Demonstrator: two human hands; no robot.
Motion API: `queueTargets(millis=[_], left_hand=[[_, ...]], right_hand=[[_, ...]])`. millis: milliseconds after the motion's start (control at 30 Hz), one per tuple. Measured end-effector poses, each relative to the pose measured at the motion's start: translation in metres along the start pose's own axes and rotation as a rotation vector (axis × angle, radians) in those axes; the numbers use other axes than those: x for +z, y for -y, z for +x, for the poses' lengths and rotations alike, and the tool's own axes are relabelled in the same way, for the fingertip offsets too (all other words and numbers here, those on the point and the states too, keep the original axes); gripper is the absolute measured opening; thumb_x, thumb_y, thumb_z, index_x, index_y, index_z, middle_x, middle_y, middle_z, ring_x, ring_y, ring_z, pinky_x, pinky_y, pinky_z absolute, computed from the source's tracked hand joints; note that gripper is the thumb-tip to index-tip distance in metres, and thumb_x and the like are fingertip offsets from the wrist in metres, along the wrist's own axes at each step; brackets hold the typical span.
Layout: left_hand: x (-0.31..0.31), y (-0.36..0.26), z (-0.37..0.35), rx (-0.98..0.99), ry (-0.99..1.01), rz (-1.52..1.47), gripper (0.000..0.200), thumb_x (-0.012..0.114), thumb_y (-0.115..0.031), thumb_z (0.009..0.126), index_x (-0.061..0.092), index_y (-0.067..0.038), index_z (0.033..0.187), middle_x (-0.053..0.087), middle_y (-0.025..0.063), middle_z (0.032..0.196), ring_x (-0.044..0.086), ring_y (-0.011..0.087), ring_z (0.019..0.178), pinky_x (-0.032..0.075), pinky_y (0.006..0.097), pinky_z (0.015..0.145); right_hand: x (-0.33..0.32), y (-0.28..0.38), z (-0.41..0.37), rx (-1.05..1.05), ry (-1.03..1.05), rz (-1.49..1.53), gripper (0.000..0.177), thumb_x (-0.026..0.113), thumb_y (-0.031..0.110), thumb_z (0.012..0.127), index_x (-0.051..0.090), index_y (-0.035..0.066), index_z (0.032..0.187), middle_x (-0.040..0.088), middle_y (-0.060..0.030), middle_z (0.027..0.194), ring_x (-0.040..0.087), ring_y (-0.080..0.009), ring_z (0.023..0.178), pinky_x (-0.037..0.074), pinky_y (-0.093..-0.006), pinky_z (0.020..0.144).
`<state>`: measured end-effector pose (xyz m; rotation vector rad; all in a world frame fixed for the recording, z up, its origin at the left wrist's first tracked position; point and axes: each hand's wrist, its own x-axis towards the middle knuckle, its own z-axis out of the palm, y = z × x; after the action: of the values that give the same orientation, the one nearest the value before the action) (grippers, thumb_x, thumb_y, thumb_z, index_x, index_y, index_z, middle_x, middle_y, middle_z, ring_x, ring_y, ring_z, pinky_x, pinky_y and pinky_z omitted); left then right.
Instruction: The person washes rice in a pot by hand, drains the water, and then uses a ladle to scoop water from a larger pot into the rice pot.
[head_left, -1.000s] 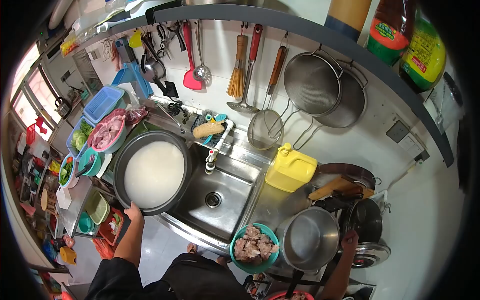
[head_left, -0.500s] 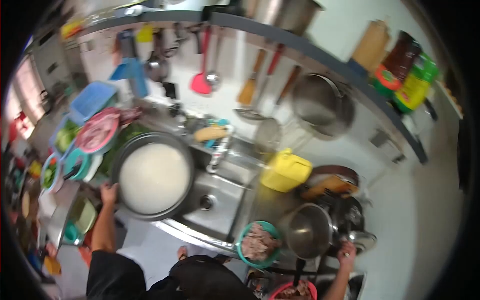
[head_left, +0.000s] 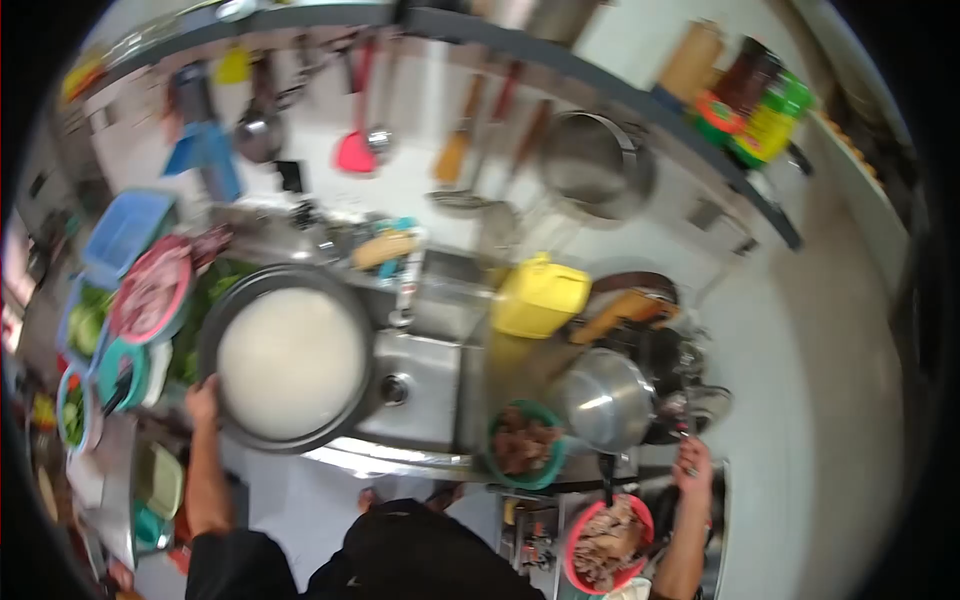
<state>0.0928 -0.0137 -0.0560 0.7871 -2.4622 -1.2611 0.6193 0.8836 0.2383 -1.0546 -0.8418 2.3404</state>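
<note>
Two hands: both at work on a crowded kitchen counter seen from above; the whole frame is blurred.
Left hand [head_left: 203, 400]: fingers curled over the near-left rim of the big pan [head_left: 290, 362], gripping it.
Big pan: dark and round, filled with a cloudy white liquid; it sits over the left edge of the sink [head_left: 425, 385], partly on the counter beside it.
Right hand [head_left: 693, 467]: raised at the far right end of the counter, just below a metal lid [head_left: 705, 408]; blur hides whether the fingers are closed or hold anything.
Steel pot [head_left: 605, 400]: just left of the lid, its long dark handle pointing toward the person.
Green bowl [head_left: 525, 440]: holds chunks of raw meat and sits against the left side of the steel pot, at the counter's front edge.
Red bowl [head_left: 607, 545]: also holds meat, lower down, in front of the counter edge.
Yellow jug [head_left: 540, 297]: stands behind the right side of the sink, between the tap [head_left: 405, 300] and a wooden board [head_left: 625, 312].
Pink plate [head_left: 152, 290]: piled with meat, left of the big pan, beside leafy greens [head_left: 215, 290] and a blue basket [head_left: 125, 228].
Wall: a red spatula [head_left: 355, 150], ladles and wire strainers [head_left: 595, 165] hang above the sink.
Shelf: bottles [head_left: 760, 110] stand at the upper right.
</note>
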Motion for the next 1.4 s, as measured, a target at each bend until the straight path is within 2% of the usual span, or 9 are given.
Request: queueTargets(millis=[33,167,533,600,633,667,900,1300,1400], left_hand=[[-0.024,-0.059,-0.040,-0.057,0.092,-0.091,0.057,0.076,-0.033,0.085,0.063,0.012,0.118,0.070,0.0179,0.108,0.064,0.0250,0.095,0.049,0.0369,0.089],[-0.014,-0.062,-0.062,-0.144,0.027,-0.383,0.036,0.075,-0.015,0.085,0.066,0.009,0.109,0.071,0.0164,0.100,0.065,0.0233,0.085,0.052,0.0358,0.080],[0.013,-0.056,-0.144,-0.238,-0.258,-0.617,0.040,0.071,-0.011,0.086,0.059,0.013,0.115,0.069,0.0226,0.105,0.066,0.0288,0.090,0.051,0.0383,0.084],[0.012,-0.070,-0.165,-0.240,-0.262,-0.609,0.041,0.071,-0.011,0.086,0.058,0.013,0.117,0.069,0.0234,0.107,0.066,0.0301,0.092,0.051,0.0388,0.086],[0.008,-0.072,-0.169,-0.241,-0.264,-0.605,0.042,0.071,-0.011,0.086,0.057,0.013,0.117,0.068,0.0238,0.108,0.066,0.0307,0.093,0.050,0.0391,0.086],[0.018,-0.061,-0.168,-0.231,-0.307,-0.602,0.039,0.070,-0.010,0.086,0.057,0.013,0.115,0.068,0.0251,0.109,0.066,0.0336,0.095,0.050,0.0409,0.088],[0.021,-0.086,-0.213,-0.294,-0.342,-0.577,0.041,0.069,-0.012,0.088,0.052,0.010,0.119,0.064,0.0236,0.111,0.063,0.0331,0.099,0.047,0.0411,0.093],[-0.016,-0.060,-0.125,-0.093,-0.106,-0.498,0.062,0.057,-0.038,0.099,0.036,0.006,0.138,0.050,0.0288,0.133,0.050,0.0372,0.123,0.038,0.0422,0.105],[-0.009,-0.052,-0.098,-0.033,-0.111,-0.405,0.060,0.054,-0.040,0.100,0.040,0.005,0.137,0.055,0.0228,0.118,0.055,0.0311,0.107,0.042,0.0397,0.096]], right_hand=[[0.009,0.000,-0.013,-0.003,-0.023,-0.018,0.011,0.055,0.013,0.099,0.056,0.009,0.088,0.043,0.0097,0.059,0.031,0.0007,0.039,0.023,-0.0180,0.031],[0.065,-0.016,-0.088,-0.135,-0.191,-0.235,0.011,0.060,0.015,0.096,0.058,0.005,0.092,0.046,0.0066,0.060,0.036,-0.0003,0.039,0.028,-0.0182,0.030],[0.151,-0.099,-0.229,-0.028,0.085,-0.293,0.022,0.048,0.009,0.097,0.052,-0.005,0.113,0.043,-0.0001,0.060,0.037,-0.0062,0.034,0.032,-0.0243,0.026],[0.192,-0.130,-0.241,-0.045,-0.101,-0.447,0.021,0.053,0.007,0.093,0.055,-0.004,0.111,0.055,-0.0044,0.067,0.043,-0.0095,0.037,0.034,-0.0234,0.031],[0.203,-0.138,-0.244,-0.055,-0.194,-0.522,0.021,0.055,0.005,0.091,0.057,-0.003,0.110,0.061,-0.0065,0.071,0.046,-0.0111,0.038,0.035,-0.0230,0.033],[0.198,-0.143,-0.235,0.135,0.180,-0.358,0.024,0.047,0.006,0.095,0.052,-0.006,0.115,0.044,-0.0023,0.062,0.037,-0.0067,0.034,0.033,-0.0254,0.028],[0.263,-0.215,-0.207,0.408,0.442,-0.528,0.026,0.056,0.004,0.092,0.055,-0.007,0.116,0.044,-0.0004,0.061,0.035,-0.0053,0.038,0.027,-0.0231,0.032],[0.364,-0.312,-0.149,0.139,0.590,-1.127,0.020,0.063,0.005,0.089,0.059,-0.003,0.107,0.052,0.0000,0.063,0.044,-0.0077,0.041,0.032,-0.0234,0.039],[0.388,-0.325,-0.135,0.050,0.623,-1.231,0.018,0.062,0.007,0.092,0.058,-0.005,0.106,0.051,0.0009,0.061,0.047,-0.0071,0.043,0.037,-0.0251,0.041]])
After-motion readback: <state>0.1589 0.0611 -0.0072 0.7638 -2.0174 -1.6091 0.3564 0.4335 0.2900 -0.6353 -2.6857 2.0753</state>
